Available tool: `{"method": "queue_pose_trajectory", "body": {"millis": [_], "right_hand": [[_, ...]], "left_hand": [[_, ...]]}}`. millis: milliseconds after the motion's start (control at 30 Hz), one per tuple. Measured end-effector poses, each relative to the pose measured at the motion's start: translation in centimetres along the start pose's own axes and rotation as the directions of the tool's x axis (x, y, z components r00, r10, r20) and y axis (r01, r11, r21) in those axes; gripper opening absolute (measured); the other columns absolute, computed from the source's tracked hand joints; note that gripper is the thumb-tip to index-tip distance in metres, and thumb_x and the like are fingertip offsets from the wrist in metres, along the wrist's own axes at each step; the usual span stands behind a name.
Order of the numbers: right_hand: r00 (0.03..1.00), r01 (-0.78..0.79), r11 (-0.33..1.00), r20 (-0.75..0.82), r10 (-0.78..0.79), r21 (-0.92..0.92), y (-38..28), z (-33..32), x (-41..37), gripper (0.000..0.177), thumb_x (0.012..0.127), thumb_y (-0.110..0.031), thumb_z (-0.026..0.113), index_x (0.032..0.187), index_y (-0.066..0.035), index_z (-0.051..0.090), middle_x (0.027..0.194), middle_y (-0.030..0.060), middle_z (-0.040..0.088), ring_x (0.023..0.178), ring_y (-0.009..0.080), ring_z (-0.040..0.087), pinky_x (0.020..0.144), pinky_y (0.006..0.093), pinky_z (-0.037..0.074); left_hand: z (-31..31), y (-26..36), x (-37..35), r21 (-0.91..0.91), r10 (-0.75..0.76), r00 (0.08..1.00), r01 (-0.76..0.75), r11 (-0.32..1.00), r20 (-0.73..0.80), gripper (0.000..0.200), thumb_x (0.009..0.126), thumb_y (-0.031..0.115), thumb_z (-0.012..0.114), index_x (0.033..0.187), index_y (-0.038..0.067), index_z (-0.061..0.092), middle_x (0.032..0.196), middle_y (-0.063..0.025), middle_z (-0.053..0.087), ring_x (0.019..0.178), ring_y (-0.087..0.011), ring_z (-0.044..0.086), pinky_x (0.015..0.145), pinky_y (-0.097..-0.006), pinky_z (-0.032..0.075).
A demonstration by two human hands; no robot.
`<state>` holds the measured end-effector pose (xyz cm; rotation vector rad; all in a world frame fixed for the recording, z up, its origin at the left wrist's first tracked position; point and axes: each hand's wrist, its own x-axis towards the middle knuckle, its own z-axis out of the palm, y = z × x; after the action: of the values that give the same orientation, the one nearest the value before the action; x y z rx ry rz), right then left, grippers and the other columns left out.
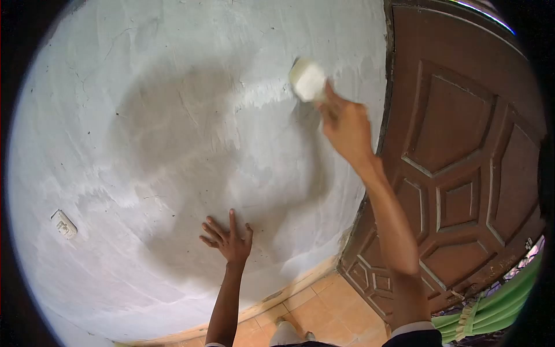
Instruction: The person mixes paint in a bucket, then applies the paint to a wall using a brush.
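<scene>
My right hand (350, 130) grips a wide, whitish paintbrush (308, 81), smeared a little by motion, high on the right part of the wall. The brush head lies at or very close to the wall, but whether it touches is hard to tell. Just left of it runs a brighter white patch with a ragged lower edge. Lower down, my left hand (232, 246) rests with spread fingers against the pale, patchy wall (191, 133) and holds nothing.
A brown panelled door (457, 115) and its dark frame border the wall on the right. A light switch (63, 225) sits at the far left. Orange floor tiles (324, 306) lie below, and a green curtain (500, 309) hangs at the lower right.
</scene>
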<state>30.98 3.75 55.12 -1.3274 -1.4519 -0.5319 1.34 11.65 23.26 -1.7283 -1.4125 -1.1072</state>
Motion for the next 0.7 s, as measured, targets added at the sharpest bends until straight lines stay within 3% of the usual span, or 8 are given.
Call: {"method": "queue_pose_trajectory", "body": {"millis": [100, 233, 300, 367, 433, 467, 533, 700], "right_hand": [[0.999, -0.019, 0.997, 0.041, 0.022, -0.078, -0.2, 1.7, -0.9, 0.047, 0.091, -0.013, 0.066, 0.135, 0.002, 0.058, 0.079, 0.0233, 0.068, 0.068, 0.0368, 0.069, 0.064, 0.0451, 0.054], [0.991, 0.037, 0.998, 0.132, -0.03, -0.048, 0.0, -2.0, -0.2, 0.048, 0.091, -0.011, 0.064, 0.135, 0.005, 0.057, 0.078, 0.0236, 0.068, 0.067, 0.0355, 0.069, 0.063, 0.0452, 0.053], [0.993, -0.087, 0.996, 0.082, 0.086, 0.009, -0.5, -3.3, 0.6, 0.047, 0.091, -0.009, 0.063, 0.135, 0.005, 0.056, 0.078, 0.0239, 0.068, 0.067, 0.0349, 0.069, 0.062, 0.0444, 0.053], [0.998, -0.056, 0.997, 0.0, 0.057, 0.055, -0.3, -2.3, 0.7, 0.047, 0.091, -0.008, 0.062, 0.135, 0.006, 0.056, 0.078, 0.0244, 0.068, 0.067, 0.0344, 0.07, 0.062, 0.0439, 0.054], [0.988, 0.155, 0.987, -0.034, -0.154, 0.03, 0.3, -0.3, 0.4, 0.046, 0.091, -0.009, 0.062, 0.134, 0.007, 0.056, 0.079, 0.0246, 0.068, 0.069, 0.0357, 0.07, 0.064, 0.0448, 0.055], [0.987, 0.157, 0.987, -0.037, -0.155, 0.033, -0.2, 0.2, -0.1, 0.046, 0.091, -0.009, 0.062, 0.134, 0.007, 0.056, 0.079, 0.0246, 0.068, 0.069, 0.0357, 0.07, 0.064, 0.0448, 0.055], [0.994, -0.03, 0.994, 0.101, 0.04, -0.101, -1.1, 0.8, -1.0, 0.046, 0.091, -0.01, 0.063, 0.133, 0.007, 0.057, 0.08, 0.0245, 0.068, 0.07, 0.0381, 0.069, 0.066, 0.0454, 0.056], [0.988, -0.034, 0.998, 0.152, 0.041, -0.045, -1.1, -2.9, -0.9, 0.041, 0.092, -0.009, 0.062, 0.129, 0.008, 0.059, 0.078, 0.0264, 0.067, 0.071, 0.0405, 0.068, 0.066, 0.0459, 0.054]], "left_hand": [[0.1, 0.0, 0.0, 0.021, 0.001, 1.0, 0.0, 1.0, -0.007, 0.075, 0.092, 0.055, 0.057, 0.158, 0.025, 0.035, 0.164, -0.032, -0.006, 0.15, -0.0522, -0.012, 0.11, -0.074, -0.012], [-0.1, -0.1, -0.1, 0.023, -0.002, 1.0, 0.001, 1.0, 0.018, 0.076, 0.092, 0.056, 0.056, 0.158, 0.026, 0.033, 0.163, -0.0323, -0.005, 0.15, -0.0527, -0.01, 0.111, -0.0735, -0.011], [-0.1, 0.2, 0.0, 0.027, -0.015, 1.0, 0.015, 1.0, 0.012, 0.076, 0.092, 0.056, 0.056, 0.158, 0.027, 0.032, 0.164, -0.032, -0.005, 0.15, -0.053, -0.009, 0.111, -0.0735, -0.01], [0.0, 0.2, -0.2, 0.005, -0.029, 0.999, 0.029, 1.0, 0.025, 0.076, 0.089, 0.054, 0.061, 0.156, 0.028, 0.037, 0.164, -0.0311, -0.005, 0.15, -0.0521, -0.011, 0.111, -0.074, -0.011], [0.0, -0.1, -0.1, -0.008, -0.036, 0.999, 0.037, 0.999, 0.04, 0.076, 0.086, 0.052, 0.066, 0.154, 0.029, 0.041, 0.164, -0.0302, -0.005, 0.15, -0.0511, -0.014, 0.11, -0.0745, -0.011], [0.1, 0.0, -0.1, -0.011, -0.031, 0.999, 0.032, 0.999, 0.026, 0.076, 0.086, 0.051, 0.066, 0.154, 0.029, 0.041, 0.164, -0.0303, -0.005, 0.15, -0.0512, -0.014, 0.11, -0.0745, -0.011], [0.2, 0.0, -0.1, -0.02, -0.025, 1.0, 0.026, 0.999, 0.013, 0.077, 0.086, 0.051, 0.067, 0.154, 0.029, 0.04, 0.164, -0.0304, -0.005, 0.15, -0.0514, -0.014, 0.11, -0.0746, -0.011], [0.1, -0.1, -0.1, -0.001, -0.018, 1.0, 0.018, 1.0, 0.013, 0.076, 0.087, 0.051, 0.065, 0.155, 0.029, 0.04, 0.164, -0.0302, -0.005, 0.15, -0.0508, -0.014, 0.11, -0.0744, -0.011]]}}
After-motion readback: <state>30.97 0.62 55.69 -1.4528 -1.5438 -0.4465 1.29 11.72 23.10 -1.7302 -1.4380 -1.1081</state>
